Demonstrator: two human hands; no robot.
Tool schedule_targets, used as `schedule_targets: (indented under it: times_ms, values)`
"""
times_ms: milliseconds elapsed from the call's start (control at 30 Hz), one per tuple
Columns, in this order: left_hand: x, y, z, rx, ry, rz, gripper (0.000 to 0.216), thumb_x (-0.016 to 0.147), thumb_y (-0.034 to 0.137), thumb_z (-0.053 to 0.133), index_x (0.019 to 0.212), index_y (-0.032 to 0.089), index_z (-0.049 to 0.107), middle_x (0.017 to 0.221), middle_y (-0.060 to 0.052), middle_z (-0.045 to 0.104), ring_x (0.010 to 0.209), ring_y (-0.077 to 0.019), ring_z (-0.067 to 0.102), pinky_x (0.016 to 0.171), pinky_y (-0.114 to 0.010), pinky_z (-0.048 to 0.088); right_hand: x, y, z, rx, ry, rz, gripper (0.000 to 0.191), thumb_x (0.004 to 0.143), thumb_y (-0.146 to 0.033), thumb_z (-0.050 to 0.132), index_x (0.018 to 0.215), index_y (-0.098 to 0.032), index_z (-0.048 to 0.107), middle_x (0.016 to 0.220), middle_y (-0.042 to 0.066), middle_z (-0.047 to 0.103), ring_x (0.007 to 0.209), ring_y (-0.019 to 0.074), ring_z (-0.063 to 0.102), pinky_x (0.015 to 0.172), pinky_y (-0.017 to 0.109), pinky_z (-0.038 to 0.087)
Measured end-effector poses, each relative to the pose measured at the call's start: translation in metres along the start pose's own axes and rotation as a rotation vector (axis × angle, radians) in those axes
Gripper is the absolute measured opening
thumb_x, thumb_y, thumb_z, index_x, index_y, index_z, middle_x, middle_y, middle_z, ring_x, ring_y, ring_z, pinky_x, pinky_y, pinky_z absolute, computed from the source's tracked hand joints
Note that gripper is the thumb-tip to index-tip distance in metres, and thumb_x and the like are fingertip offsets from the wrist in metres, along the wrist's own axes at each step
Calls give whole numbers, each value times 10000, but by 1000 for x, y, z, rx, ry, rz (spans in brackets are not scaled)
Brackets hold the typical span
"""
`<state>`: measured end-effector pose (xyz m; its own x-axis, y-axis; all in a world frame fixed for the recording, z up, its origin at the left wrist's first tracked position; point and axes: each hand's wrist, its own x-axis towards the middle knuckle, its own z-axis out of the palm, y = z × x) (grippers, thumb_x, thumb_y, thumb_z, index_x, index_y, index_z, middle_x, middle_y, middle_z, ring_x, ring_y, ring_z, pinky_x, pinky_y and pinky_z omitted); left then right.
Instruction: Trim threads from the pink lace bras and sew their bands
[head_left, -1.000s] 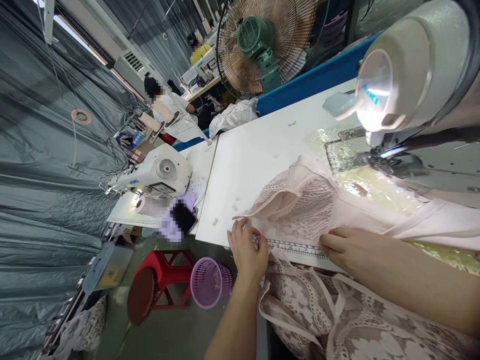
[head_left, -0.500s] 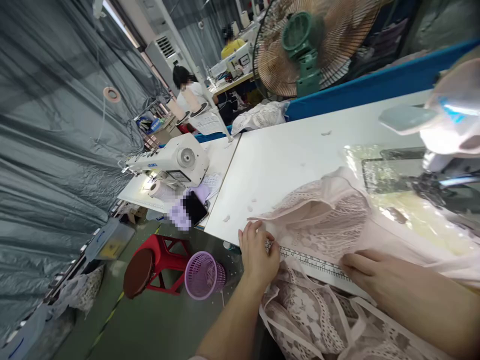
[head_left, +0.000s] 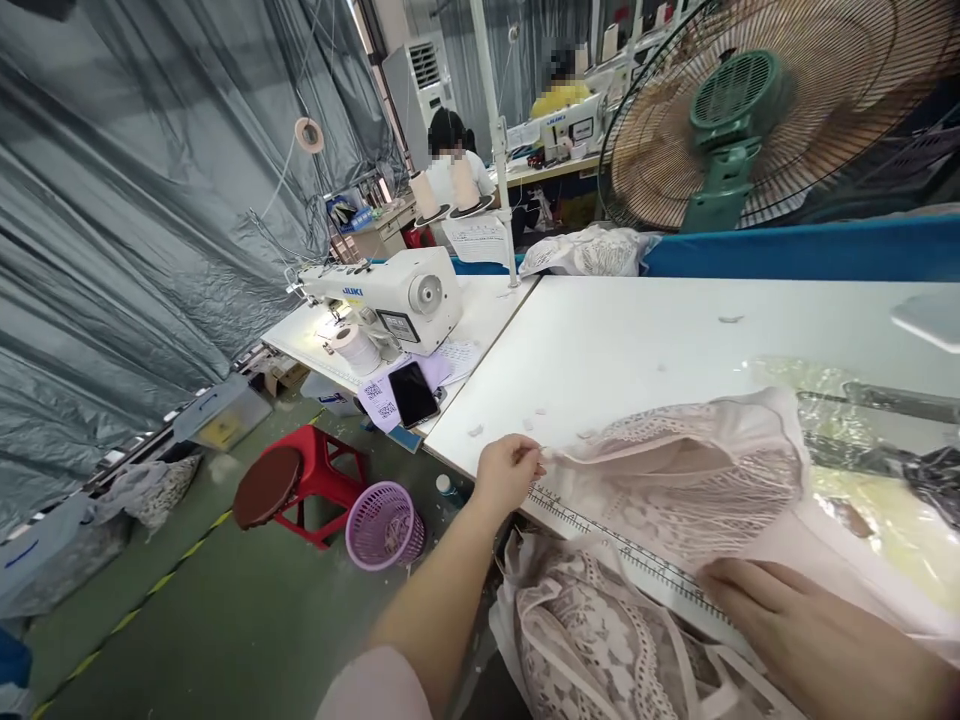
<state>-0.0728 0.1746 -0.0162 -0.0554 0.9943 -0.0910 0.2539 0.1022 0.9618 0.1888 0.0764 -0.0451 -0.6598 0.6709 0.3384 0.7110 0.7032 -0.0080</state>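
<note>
A pale pink lace bra [head_left: 675, 470] lies on the white table along its front edge. My left hand [head_left: 510, 475] is closed in a pinch on the bra's narrow left end. Lower right, my right hand [head_left: 780, 615] has its fingers together and bent, gripping the bra's lower edge against the table. Between both hands a measuring tape [head_left: 630, 548] with black marks runs along the table edge. More lace pieces [head_left: 592, 630] in the same pink hang in a heap below the edge, close to my lap.
A white sewing machine [head_left: 405, 295], a thread cone [head_left: 355, 348] and a phone [head_left: 412, 393] are on the left. A red stool [head_left: 319, 480] and purple basket [head_left: 382, 525] stand on the floor. Behind the table are a large fan [head_left: 731, 120] and two people. Plastic-wrapped items [head_left: 892, 510] lie right.
My left hand has come off the tape and moved to the bra's left end, pinching it. My right hand stays at the bra's lower edge. The camera view has turned.
</note>
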Motion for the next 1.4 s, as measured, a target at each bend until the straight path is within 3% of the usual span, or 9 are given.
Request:
schedule_targets:
  times_ms: [100, 200, 300, 400, 533, 833, 1000, 1100, 1400]
  values:
    - [-3, 4, -3, -154, -70, -85, 81, 758, 227, 604, 711, 168, 577, 537, 25, 584, 496, -116, 596, 527, -237, 513, 10, -1, -12, -63, -77, -18, 460, 683, 89, 410, 913, -193, 690, 858, 84, 649, 706, 237, 658, 611, 356, 595]
    - [-9, 10, -9, -277, -110, -124, 217, 684, 331, 705, 728, 155, 586, 552, 25, 587, 508, -119, 600, 534, -240, 505, 20, 0, -19, -31, -60, 19, 457, 667, 105, 351, 848, -169, 670, 797, 60, 639, 638, 200, 648, 526, 310, 560]
    - [-16, 14, -15, -372, -136, -126, 319, 603, 367, 774, 752, 141, 604, 580, 17, 592, 536, -125, 604, 552, -247, 496, 26, 4, -26, 40, 110, 50, 338, 759, 14, 359, 814, -168, 638, 755, 56, 633, 605, 183, 640, 453, 273, 520]
    - [-19, 16, -18, -456, -121, -97, 337, 552, 326, 811, 740, 131, 611, 611, 15, 597, 573, -99, 582, 610, -233, 485, 31, 7, -41, 53, 314, 162, 226, 927, -254, 393, 866, -174, 595, 808, 64, 639, 642, 184, 645, 459, 273, 511]
    - [-21, 17, -15, -556, -93, -90, 332, 544, 291, 809, 736, 147, 580, 605, 47, 563, 585, -71, 536, 658, -227, 485, 48, 4, -62, 57, 463, 319, 227, 945, -347, 425, 837, -201, 562, 798, 55, 623, 626, 149, 629, 470, 231, 516]
    - [-39, 10, -5, -664, -144, -233, 477, 548, 271, 777, 917, 180, 488, 579, 101, 482, 473, -59, 477, 507, -207, 452, 73, -3, -7, -26, 399, 170, 282, 946, -163, 373, 799, -165, 614, 749, 51, 658, 623, 155, 619, 484, 238, 486]
    - [-49, 5, -8, -662, -137, -279, 538, 576, 255, 747, 1034, 197, 471, 607, 104, 473, 500, -87, 541, 492, -211, 458, 74, -1, -6, -42, 461, 185, 196, 930, -139, 437, 805, -151, 587, 776, 73, 636, 645, 147, 592, 504, 222, 472]
    - [-54, 2, -10, -609, -141, -285, 559, 598, 252, 725, 1099, 208, 481, 609, 104, 458, 532, -106, 567, 491, -222, 480, 73, 1, -7, -82, 424, 101, 265, 920, -79, 396, 783, -164, 605, 797, 69, 642, 673, 163, 591, 496, 233, 462]
    - [-60, 0, -10, -618, -225, -322, 520, 659, 252, 692, 1129, 186, 479, 705, 36, 592, 659, -201, 700, 602, -285, 554, 71, 4, 6, -124, 398, 9, 135, 918, -190, 544, 960, -122, 654, 1008, 130, 679, 901, 228, 621, 785, 358, 524]
